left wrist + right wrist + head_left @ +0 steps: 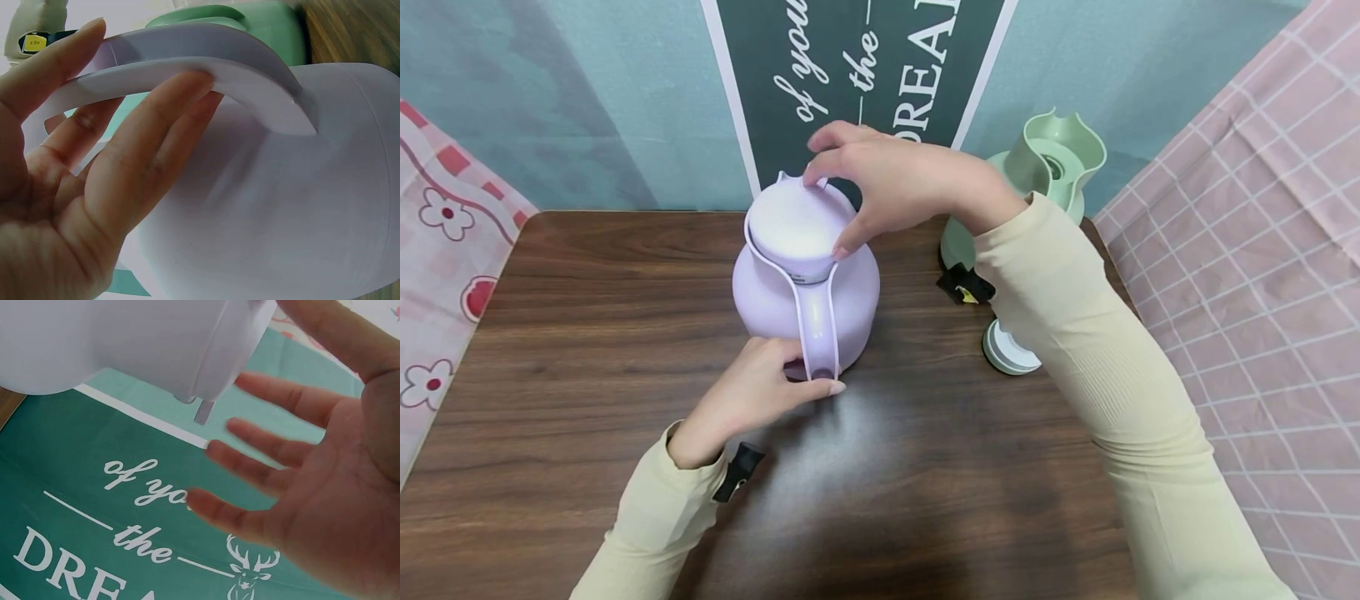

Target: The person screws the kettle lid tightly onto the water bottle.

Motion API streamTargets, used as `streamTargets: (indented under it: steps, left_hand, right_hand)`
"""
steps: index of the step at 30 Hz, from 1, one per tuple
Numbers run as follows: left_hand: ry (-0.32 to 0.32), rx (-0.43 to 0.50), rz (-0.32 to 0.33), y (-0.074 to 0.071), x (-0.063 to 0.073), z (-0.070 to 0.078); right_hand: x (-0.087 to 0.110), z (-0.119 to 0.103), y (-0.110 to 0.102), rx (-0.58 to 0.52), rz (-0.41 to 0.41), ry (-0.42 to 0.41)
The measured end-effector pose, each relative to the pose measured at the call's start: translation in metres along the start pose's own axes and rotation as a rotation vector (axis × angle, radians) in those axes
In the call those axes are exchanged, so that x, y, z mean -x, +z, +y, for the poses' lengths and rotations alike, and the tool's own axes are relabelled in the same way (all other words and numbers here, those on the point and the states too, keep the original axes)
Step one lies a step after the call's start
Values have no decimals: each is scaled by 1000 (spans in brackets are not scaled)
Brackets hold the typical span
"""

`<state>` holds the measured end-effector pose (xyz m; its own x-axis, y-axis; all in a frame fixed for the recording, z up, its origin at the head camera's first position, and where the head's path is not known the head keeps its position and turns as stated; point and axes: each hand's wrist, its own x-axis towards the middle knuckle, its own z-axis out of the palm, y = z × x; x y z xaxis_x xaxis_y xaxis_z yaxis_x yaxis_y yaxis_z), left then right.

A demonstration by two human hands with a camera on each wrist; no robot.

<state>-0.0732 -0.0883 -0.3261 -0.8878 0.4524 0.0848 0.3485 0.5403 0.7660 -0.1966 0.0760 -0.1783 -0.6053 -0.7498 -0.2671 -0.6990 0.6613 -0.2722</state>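
Note:
A lilac thermos jug (pixel 850 333) stands upright on the table, its handle (pixel 816 325) toward me. My left hand (pixel 752 387) holds the lower part of that handle; in the left wrist view the fingers lie along one side and the thumb on the other. Over the jug's mouth, my right hand (pixel 887 175) grips the lilac lid (pixel 797 221), thumb on its near right edge and index finger on its far edge. In the right wrist view the other fingers (pixel 250 469) spread out beside the lid, off it. The thumb's tip is hidden there.
At the back right stands a green thermos jug (pixel 1060 167) with no lid on, partly behind my right forearm. A white and green lid (pixel 1011 350) lies in front of it. Behind the brown table (pixel 625 333) hangs a teal cloth with lettering.

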Motion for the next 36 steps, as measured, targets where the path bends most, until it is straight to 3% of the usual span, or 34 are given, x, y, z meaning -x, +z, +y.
streamTargets:
  steps: [8, 17, 28, 36]
  left_hand:
    - [-4, -2, 2, 1, 0, 0]
    - [14, -9, 11, 1, 0, -1]
    - [4, -4, 3, 2, -1, -1]
    - [7, -12, 14, 2, -1, -1]
  right_hand:
    - [-7, 8, 0, -16, -82, -19]
    - [-7, 6, 3, 36, -29, -6]
    - [-2, 5, -2, 74, -77, -15]
    - [0, 3, -1, 100, -28, 42]
